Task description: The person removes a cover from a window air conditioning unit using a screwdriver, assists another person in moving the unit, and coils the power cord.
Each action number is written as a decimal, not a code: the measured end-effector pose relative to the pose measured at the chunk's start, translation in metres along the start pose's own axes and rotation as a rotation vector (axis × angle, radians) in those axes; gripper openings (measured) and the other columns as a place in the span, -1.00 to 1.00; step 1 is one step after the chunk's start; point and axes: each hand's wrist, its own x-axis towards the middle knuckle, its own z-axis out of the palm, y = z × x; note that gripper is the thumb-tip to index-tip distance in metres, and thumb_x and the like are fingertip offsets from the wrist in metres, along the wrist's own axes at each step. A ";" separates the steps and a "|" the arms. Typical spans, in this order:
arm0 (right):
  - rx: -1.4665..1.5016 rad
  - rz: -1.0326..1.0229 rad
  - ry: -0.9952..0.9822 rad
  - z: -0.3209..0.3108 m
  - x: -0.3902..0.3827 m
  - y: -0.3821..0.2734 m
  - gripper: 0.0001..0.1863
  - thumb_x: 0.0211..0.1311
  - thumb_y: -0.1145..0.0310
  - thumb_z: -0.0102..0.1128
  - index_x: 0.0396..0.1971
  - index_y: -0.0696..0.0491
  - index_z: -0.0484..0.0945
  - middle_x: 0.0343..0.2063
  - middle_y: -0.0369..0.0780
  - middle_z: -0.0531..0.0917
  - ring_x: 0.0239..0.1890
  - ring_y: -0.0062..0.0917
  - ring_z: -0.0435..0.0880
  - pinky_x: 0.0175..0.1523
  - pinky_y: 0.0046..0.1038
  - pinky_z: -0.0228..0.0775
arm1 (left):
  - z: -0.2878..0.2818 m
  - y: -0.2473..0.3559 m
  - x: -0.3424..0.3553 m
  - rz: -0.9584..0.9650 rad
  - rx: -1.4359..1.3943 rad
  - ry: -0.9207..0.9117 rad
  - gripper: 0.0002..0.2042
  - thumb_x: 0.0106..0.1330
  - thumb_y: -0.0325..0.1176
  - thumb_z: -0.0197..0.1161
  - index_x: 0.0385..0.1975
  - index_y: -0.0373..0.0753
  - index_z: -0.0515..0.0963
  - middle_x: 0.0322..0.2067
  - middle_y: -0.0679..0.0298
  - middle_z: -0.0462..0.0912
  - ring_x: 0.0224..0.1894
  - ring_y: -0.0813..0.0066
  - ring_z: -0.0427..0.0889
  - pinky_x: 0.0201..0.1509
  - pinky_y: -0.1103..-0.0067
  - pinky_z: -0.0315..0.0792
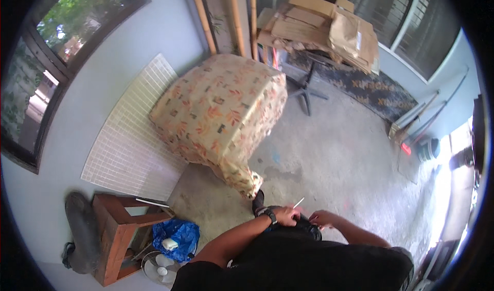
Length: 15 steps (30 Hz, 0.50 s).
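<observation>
My left hand (pixel 286 216), with a dark watch at the wrist, is closed in front of my dark trousers, and a slim white stick (pixel 298 203) sticks up from its fingers. My right hand (pixel 321 219) is just to the right of it, fingers curled at the dark fabric by my thigh; what they hold, if anything, I cannot make out. Ahead of my foot (pixel 257 201) a large bulky object under a floral cloth (pixel 216 106) stands on the concrete floor (pixel 329 162), a corner of the cloth hanging low.
Wooden stand (pixel 110 239), dark boot-like object (pixel 82 229), blue bag (pixel 172 232) and fan (pixel 159 268) sit lower left. A grid panel (pixel 128 131) leans on the wall. Flattened cardboard (pixel 314 29), a chair base (pixel 307 93), bamboo poles (pixel 235 18), long-handled tools (pixel 411 121) and bucket (pixel 428 149) line the back and right.
</observation>
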 end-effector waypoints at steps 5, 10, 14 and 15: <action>-0.580 -0.038 -0.154 -0.003 0.045 -0.084 -0.60 0.27 0.02 0.19 -0.13 0.06 0.63 -0.30 -0.17 0.68 -0.40 -0.43 0.67 -0.38 -0.27 0.50 | -0.031 -0.055 -0.015 0.016 0.013 0.080 -0.67 0.20 -0.18 0.24 -0.14 -0.25 0.64 -0.20 0.00 0.71 -0.14 0.05 0.69 -0.07 0.27 0.52; -0.082 0.191 -0.250 0.004 0.053 -0.106 -0.73 0.34 0.13 0.07 -0.22 0.01 0.59 -0.45 -0.31 0.58 -0.46 -0.53 0.61 -0.44 -0.35 0.46 | -0.056 -0.058 -0.016 0.080 0.189 -0.045 -0.72 0.25 -0.19 0.25 -0.19 -0.25 0.61 -0.30 -0.03 0.69 -0.17 -0.03 0.67 -0.07 0.25 0.52; 0.398 0.093 -0.175 0.020 0.017 -0.078 -0.72 0.36 0.12 0.03 -0.26 0.01 0.58 -0.46 -0.30 0.61 -0.48 -0.60 0.60 -0.56 -0.49 0.36 | -0.083 -0.036 -0.025 0.224 0.025 -0.152 -0.69 0.25 -0.13 0.25 -0.18 -0.25 0.58 -0.21 0.01 0.67 -0.09 0.03 0.65 -0.02 0.27 0.50; 0.570 0.116 -0.192 0.033 0.014 -0.071 -0.71 0.36 0.10 0.01 -0.26 0.00 0.57 -0.46 -0.30 0.63 -0.48 -0.62 0.61 -0.58 -0.53 0.35 | -0.096 -0.025 -0.032 0.239 0.040 -0.215 -0.68 0.26 -0.12 0.25 -0.19 -0.25 0.57 -0.20 0.05 0.65 -0.09 0.10 0.64 -0.02 0.30 0.49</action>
